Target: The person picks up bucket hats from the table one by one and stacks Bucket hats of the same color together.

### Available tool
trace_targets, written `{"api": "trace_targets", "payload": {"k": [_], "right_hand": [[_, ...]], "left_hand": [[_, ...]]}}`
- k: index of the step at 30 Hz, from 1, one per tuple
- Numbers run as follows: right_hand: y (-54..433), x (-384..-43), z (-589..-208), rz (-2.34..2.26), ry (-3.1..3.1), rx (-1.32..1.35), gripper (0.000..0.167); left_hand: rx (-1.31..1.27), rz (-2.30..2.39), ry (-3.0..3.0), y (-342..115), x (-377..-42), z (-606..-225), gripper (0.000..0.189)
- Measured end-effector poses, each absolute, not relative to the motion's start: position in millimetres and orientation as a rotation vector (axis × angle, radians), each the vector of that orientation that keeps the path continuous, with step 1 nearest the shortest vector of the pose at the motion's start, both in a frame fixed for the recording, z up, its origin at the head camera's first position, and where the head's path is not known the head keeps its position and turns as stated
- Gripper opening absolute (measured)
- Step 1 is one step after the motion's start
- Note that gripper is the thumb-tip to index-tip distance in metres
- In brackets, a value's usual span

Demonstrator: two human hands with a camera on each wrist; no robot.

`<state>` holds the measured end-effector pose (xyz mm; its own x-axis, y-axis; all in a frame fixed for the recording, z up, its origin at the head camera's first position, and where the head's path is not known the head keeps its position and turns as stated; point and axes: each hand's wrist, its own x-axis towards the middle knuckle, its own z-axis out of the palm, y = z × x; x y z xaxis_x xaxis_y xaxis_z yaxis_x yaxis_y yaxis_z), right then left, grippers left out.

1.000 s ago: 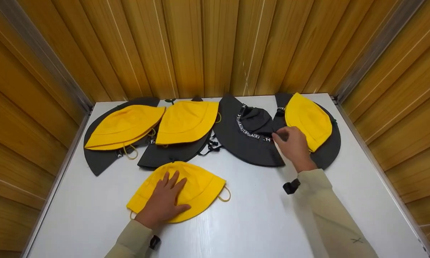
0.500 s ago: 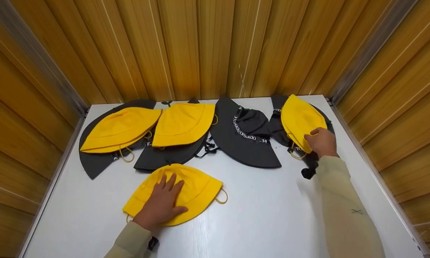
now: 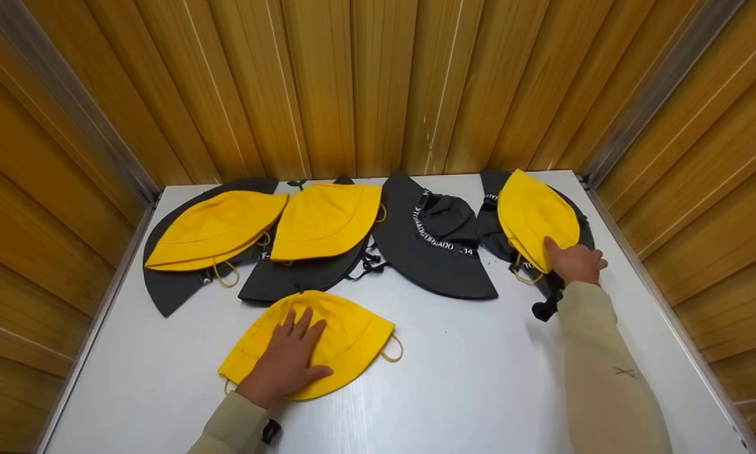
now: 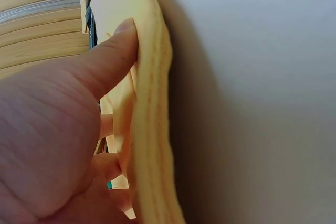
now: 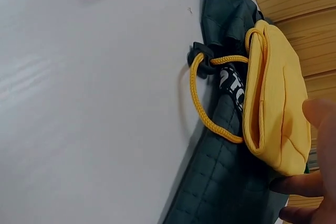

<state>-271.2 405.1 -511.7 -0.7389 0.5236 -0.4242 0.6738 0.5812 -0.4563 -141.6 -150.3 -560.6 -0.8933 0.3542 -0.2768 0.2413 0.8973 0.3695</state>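
Note:
A yellow bucket hat [image 3: 352,328] lies folded flat at the front of the white table. Across its crown rests my left hand [image 3: 283,362], fingers straight and spread; the left wrist view shows the thumb on the fabric near the stitched brim edge [image 4: 152,108]. At the right, another yellow hat [image 3: 535,214] lies on a black wide-brimmed hat [image 3: 494,186]. My right hand [image 3: 577,263] is at its lower right edge, thumb touching the yellow cloth and fingers spread over the black brim. A yellow cord [image 5: 207,116] loops from this hat beside a black toggle [image 5: 199,59].
Two more yellow hats, one left [image 3: 217,224] and one centre-left [image 3: 327,221], lie on black hats along the back. Between them and the right pair is a black hat [image 3: 434,268] with white lettering. Wood-look panels [image 3: 378,88] wall the table on three sides.
My right hand has moved right from the black lettered hat's band to the right yellow hat, then slightly down along its edge while its fingers spread. The left hand has stayed on its hat.

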Motion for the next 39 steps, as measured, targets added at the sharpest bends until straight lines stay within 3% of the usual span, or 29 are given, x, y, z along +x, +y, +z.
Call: {"api": "trace_targets", "payload": {"k": [13,23,28,35,39], "right_hand": [[393,-280,-510,-1.569,2.453,1.103,0.104],[373,-294,-503,-2.105,2.181,1.031,0.065],[366,-296,-498,-2.266,2.049,1.092,0.069],[361,-298,-490,-2.286,1.792,1.265,0.087],[356,-301,-490,-2.281,1.737,1.280,0.082]], "left_hand": [[0.427,0.507,2.715,-149,-141,-563,0.092],[0.398,0.496,2.716,-149,-141,-566,0.093],[0.392,0.489,2.713,-148,-142,-568,0.094],[0.397,0.497,2.709,-151,-142,-568,0.093],[0.406,0.491,2.722,-153,-143,-568,0.093]]}}
